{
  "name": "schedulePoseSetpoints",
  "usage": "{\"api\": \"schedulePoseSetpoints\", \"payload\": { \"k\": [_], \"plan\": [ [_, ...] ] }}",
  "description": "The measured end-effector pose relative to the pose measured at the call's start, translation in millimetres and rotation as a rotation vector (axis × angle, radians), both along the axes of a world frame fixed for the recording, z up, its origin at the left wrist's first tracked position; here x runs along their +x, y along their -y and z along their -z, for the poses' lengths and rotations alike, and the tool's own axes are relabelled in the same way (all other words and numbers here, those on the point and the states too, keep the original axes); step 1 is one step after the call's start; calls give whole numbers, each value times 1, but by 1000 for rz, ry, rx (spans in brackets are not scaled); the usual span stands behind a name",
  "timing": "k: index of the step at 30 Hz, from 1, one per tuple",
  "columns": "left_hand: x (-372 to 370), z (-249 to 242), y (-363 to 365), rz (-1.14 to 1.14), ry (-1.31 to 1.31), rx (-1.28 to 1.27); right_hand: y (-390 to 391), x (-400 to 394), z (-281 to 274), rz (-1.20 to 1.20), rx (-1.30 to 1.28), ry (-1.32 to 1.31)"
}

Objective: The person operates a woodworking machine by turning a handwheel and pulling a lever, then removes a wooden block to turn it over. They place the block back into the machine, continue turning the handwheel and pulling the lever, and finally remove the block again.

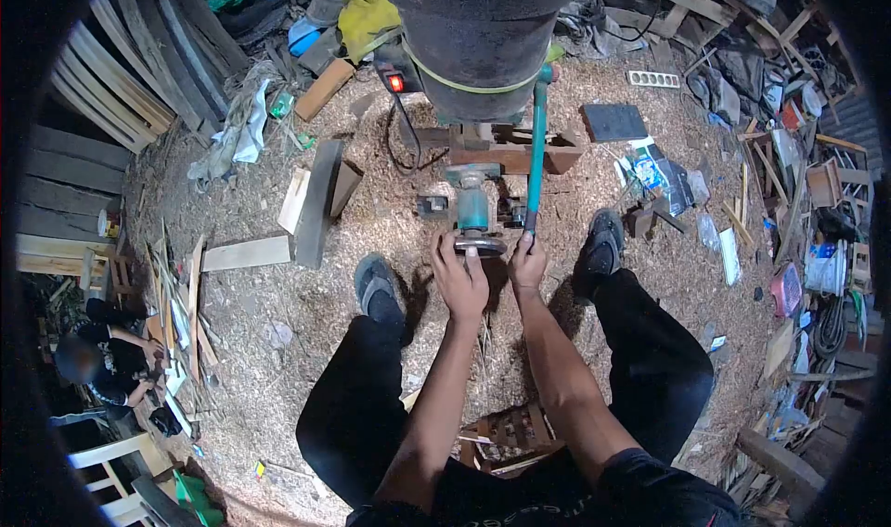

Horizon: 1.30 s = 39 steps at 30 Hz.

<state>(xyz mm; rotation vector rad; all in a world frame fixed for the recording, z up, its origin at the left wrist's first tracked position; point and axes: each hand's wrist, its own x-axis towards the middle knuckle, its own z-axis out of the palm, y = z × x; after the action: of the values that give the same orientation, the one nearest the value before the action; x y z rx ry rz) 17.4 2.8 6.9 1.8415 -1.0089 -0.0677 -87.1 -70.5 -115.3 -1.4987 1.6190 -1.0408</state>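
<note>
My left hand (461, 281) has its thumb and fingers closed at the rim of a dark round disc (483, 247). That disc sits on the near end of a small teal machine (472, 209), which looks like a grinder motor. My right hand (528, 262) is wrapped round the dark lower end of a long teal-handled tool (537, 156), right of the disc. The tool stretches away from me, its head (548, 73) beside a large dark barrel-like container (478, 39). A wooden frame (520, 160) lies behind the machine.
Wood offcuts (318, 202) lie left on the chip-covered ground. A cable (397, 109) runs from a box with a red light (396, 83). A dark slab (613, 123) and a white socket strip (653, 79) are right. Another person (111, 360) crouches far left.
</note>
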Motion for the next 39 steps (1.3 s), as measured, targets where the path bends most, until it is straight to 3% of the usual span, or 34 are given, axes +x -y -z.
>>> {"api": "schedulePoseSetpoints", "payload": {
  "k": [9,12,17,19,22,26,27,32,36,39],
  "plan": [
    [0,-10,-2,-11,-7,58,-16,-11,-39,-78,-79,43],
    [8,-5,-6,44,6,42,-41,-22,-104,-84,-12,79],
    [22,-11,-24,187,-81,43,-68,-25,-193,-34,-276,218],
    [24,-31,-36,223,-147,81,-69,-29,-213,-60,-343,171],
    [21,-60,-43,194,-190,55,-72,-37,-253,-83,-689,-24],
    [8,-146,-54,245,-218,-84,-72,-50,-289,-328,-584,152],
    [13,-145,-48,222,-179,-123,-65,-49,-295,-333,-590,141],
    [14,-228,-57,249,-104,-214,-54,-44,-423,-387,-415,439],
    [22,-274,-44,252,-46,-299,17,-29,-471,-492,-623,459],
    [26,-307,-37,244,-3,-340,48,-28,-513,-378,-713,352]
  ]
}}
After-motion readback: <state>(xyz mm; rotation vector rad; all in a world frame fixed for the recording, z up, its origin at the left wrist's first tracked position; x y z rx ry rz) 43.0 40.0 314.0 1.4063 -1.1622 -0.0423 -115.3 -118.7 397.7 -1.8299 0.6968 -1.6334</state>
